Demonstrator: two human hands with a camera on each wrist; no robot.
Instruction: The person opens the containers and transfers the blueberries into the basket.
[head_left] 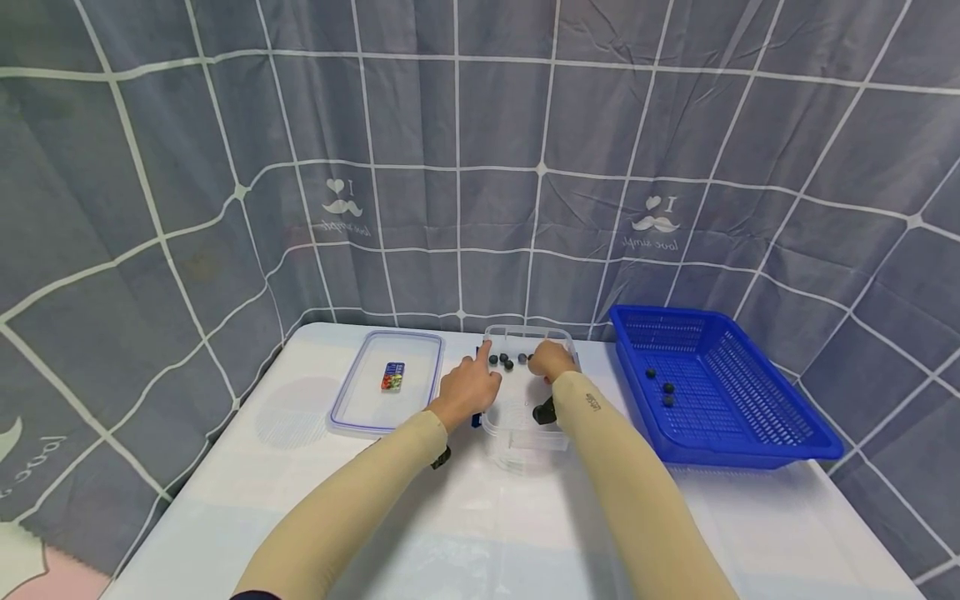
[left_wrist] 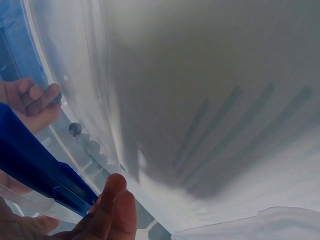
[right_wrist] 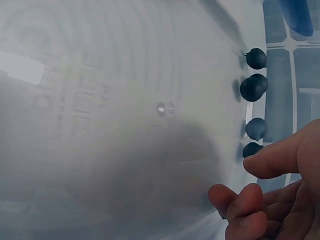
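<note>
My left hand (head_left: 468, 387) holds the left wall of a clear plastic box (head_left: 517, 437); in the left wrist view its fingers lie beside a blue latch (left_wrist: 45, 165). Inside the box, my right hand (head_left: 553, 361) reaches to the far end, where several dark blueberries (head_left: 508, 365) lie in a loose row. In the right wrist view, the thumb overlaps the nearest blueberry (right_wrist: 251, 149); whether it touches is unclear. The other fingers are bent below, with a gap to the thumb and nothing visibly gripped.
Right of the box stands a blue slotted basket (head_left: 738, 454) with 3 blueberries (head_left: 668, 388) in it. Left lies a clear lid (head_left: 352, 429) with a small colourful label (head_left: 393, 377). A grey checked curtain (head_left: 495, 208) hangs behind the white table (head_left: 465, 533).
</note>
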